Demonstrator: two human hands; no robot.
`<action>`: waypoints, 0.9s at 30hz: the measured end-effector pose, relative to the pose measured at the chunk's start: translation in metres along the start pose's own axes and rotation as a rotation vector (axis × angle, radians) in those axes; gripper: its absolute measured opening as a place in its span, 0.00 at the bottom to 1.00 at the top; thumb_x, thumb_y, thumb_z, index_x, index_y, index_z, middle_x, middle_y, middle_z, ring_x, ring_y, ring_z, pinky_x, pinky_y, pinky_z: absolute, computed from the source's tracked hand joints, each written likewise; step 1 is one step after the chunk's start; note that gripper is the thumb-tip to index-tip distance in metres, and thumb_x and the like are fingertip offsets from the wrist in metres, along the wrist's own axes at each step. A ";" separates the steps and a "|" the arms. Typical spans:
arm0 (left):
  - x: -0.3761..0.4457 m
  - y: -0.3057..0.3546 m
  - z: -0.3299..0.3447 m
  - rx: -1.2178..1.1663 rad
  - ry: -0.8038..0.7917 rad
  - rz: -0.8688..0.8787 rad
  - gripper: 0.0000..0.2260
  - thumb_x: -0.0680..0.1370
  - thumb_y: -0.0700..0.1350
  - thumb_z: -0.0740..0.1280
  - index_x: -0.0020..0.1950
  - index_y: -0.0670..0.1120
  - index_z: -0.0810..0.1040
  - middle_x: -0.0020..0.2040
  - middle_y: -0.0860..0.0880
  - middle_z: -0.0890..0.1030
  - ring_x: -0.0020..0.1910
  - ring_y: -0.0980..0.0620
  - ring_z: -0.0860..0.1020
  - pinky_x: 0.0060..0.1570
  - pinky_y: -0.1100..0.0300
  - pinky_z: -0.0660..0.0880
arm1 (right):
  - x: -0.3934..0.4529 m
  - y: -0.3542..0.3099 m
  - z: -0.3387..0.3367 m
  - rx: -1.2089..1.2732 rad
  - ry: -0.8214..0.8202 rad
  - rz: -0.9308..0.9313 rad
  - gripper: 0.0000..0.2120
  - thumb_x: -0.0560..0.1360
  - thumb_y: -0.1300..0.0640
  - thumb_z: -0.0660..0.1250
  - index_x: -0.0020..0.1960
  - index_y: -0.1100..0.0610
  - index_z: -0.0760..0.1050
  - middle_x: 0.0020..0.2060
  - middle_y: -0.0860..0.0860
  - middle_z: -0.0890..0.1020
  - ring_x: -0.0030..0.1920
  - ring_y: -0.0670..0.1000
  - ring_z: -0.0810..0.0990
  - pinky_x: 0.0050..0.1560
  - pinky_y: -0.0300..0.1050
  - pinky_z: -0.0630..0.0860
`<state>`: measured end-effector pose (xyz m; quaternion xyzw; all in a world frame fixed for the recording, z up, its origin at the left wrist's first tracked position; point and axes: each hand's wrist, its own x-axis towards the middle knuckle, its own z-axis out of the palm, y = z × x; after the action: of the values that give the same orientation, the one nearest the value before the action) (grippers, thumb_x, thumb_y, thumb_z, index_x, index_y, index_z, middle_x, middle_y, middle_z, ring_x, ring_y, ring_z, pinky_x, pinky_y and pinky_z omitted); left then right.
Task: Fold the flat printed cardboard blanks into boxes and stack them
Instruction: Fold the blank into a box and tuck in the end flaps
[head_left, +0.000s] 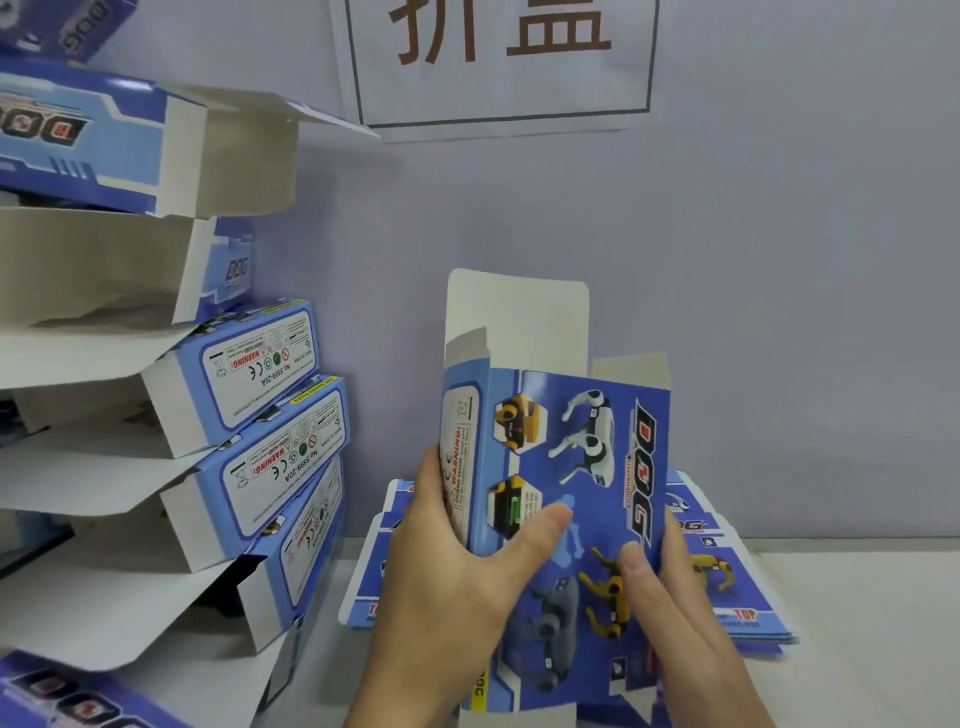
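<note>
— What did you see of the person from your end?

— Only two hands and the forearms behind them. I saw the left hand (441, 566) and the right hand (670, 582), both bare: no gloves, no rings that I could make out.

— Sleeves? A watch?

— None showed. Both forearms ran bare to the bottom edge of the view, with no cuff, strap or band on either wrist.

— And the fingers (545, 525)?

— Short, plain nails, no polish that I could tell. The picture was a little soft, so finer marks escaped me.

— Anything else of the body?

— Nothing more came into my view.
</note>
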<state>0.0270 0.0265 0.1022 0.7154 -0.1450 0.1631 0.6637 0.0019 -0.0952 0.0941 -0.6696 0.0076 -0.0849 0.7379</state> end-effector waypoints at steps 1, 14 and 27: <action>0.000 0.000 -0.003 -0.026 -0.005 0.001 0.32 0.64 0.64 0.79 0.63 0.58 0.74 0.52 0.60 0.84 0.51 0.60 0.83 0.46 0.68 0.79 | -0.002 0.003 -0.020 0.126 0.082 0.007 0.20 0.63 0.40 0.61 0.53 0.27 0.61 0.44 0.24 0.75 0.38 0.22 0.74 0.26 0.24 0.70; -0.005 -0.004 -0.007 -0.206 -0.156 -0.194 0.26 0.63 0.62 0.74 0.59 0.59 0.78 0.52 0.60 0.85 0.52 0.60 0.83 0.47 0.67 0.80 | 0.024 -0.009 -0.040 0.004 -0.083 -0.353 0.36 0.68 0.37 0.74 0.72 0.31 0.61 0.60 0.40 0.81 0.58 0.48 0.83 0.52 0.50 0.83; 0.005 -0.001 -0.012 -0.139 0.092 -0.029 0.41 0.60 0.74 0.71 0.69 0.61 0.69 0.59 0.66 0.80 0.60 0.61 0.79 0.55 0.59 0.79 | 0.028 0.012 -0.021 0.057 -0.031 -0.358 0.26 0.61 0.30 0.73 0.55 0.18 0.67 0.50 0.33 0.82 0.48 0.40 0.84 0.34 0.34 0.80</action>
<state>0.0311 0.0388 0.1046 0.6615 -0.1147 0.1757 0.7200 0.0281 -0.1189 0.0830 -0.6403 -0.1256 -0.2045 0.7297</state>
